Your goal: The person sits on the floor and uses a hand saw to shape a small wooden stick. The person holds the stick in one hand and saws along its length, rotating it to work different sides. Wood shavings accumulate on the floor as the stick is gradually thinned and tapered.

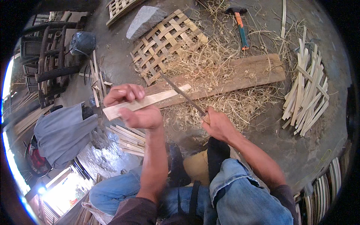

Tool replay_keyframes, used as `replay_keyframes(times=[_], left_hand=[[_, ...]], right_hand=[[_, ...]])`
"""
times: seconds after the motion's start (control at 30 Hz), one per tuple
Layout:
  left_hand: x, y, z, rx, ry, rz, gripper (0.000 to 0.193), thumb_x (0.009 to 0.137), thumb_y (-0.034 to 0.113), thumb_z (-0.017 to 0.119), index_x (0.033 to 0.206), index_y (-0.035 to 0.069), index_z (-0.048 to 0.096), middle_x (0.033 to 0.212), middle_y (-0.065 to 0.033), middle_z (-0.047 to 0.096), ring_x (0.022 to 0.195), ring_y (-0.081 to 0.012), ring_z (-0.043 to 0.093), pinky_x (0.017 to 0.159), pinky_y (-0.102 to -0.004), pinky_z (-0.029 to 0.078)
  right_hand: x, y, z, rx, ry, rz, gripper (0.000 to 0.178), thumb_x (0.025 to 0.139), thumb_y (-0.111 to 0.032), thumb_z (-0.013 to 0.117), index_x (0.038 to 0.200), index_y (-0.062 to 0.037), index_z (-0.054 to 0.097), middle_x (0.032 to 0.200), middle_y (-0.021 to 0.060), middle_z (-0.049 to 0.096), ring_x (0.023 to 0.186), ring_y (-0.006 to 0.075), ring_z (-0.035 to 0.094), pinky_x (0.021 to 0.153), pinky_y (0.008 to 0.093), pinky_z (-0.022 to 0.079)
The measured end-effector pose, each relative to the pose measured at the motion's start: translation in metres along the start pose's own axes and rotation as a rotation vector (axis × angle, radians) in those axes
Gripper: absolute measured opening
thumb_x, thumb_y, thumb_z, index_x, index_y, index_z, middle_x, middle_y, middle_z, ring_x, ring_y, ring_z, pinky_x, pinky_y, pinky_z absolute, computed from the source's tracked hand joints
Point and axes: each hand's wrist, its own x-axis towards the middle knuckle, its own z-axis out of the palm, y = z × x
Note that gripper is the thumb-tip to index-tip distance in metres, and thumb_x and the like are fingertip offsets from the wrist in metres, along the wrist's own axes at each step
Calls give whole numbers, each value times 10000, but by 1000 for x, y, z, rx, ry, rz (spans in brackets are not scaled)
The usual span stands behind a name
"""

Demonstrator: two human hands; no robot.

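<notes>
- Denim-clad knees [240,191] fill the bottom of the view, both bare forearms reaching out over them toward the ground.
- Left hand [131,107] — wrist bent, fingers curled over the top, thumb underneath — is clenched around the near end of a pale bamboo strip [150,101], held almost level and pointing away to the right.
- Right hand [217,125] is fisted around the handle of a long knife [183,94]; its thin blade slants up and left, crossing the far end of the strip and touching it there.
- Beneath the strip's far end lies a rough wooden plank [240,75], bedded in curly shavings [213,60].
- Beyond the plank: a half-woven bamboo mat [165,43] with a grey stone [144,20] on its corner, and a hammer [240,26] with an orange-and-green handle.
- Well off to the right, a loose bundle of cut slats [307,93]; more slats [127,138] lie just below the left hand.
</notes>
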Motion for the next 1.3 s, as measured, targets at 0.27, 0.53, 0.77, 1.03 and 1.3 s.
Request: replay_keyframes(times=[0.27, 0.53, 0.77, 1.03, 1.3], left_hand=[[1, 4, 30, 74, 85, -27, 562, 930, 651, 408, 778, 124, 281, 600, 5, 264, 440, -69, 226, 394, -218, 158], [0, 1, 27, 142, 55, 0, 571, 932, 673, 371, 739, 146, 263, 592, 19, 250, 438, -76, 234, 383, -234, 146], [0, 5, 27, 138, 115, -23, 612, 905, 699, 405, 747, 126, 261, 584, 18, 247, 446, -62, 209, 391, -212, 145], [-3, 7, 20, 97, 133, -28, 621, 905, 704, 398, 735, 122, 262, 587, 17, 247, 444, -60, 203, 392, -216, 140], [-8, 7, 19, 66, 49, -17, 612, 894, 720, 394, 739, 143, 266, 586, 21, 258, 435, -68, 221, 387, -230, 138]], right_hand=[[0, 3, 3, 122, 27, -39, 424, 865, -245, 622, 1095, 90, 503, 813, 308, 636, 797, 462, 646, 724, 485, 525], [7, 3, -4, -16, -5, -3, 409, 861, -210, 593, 1116, 91, 486, 761, 263, 637, 761, 448, 642, 690, 486, 519], [-2, 9, 0, -61, 36, -26, 372, 859, -211, 570, 1089, 70, 489, 746, 263, 636, 745, 457, 636, 696, 506, 517], [8, 3, -2, -71, 30, 24, 342, 850, -204, 613, 1043, 51, 489, 768, 268, 626, 759, 447, 631, 701, 503, 501], [10, 40, 6, -139, 42, 25, 362, 851, -215, 588, 1037, 74, 473, 776, 283, 636, 755, 453, 641, 693, 503, 519]])
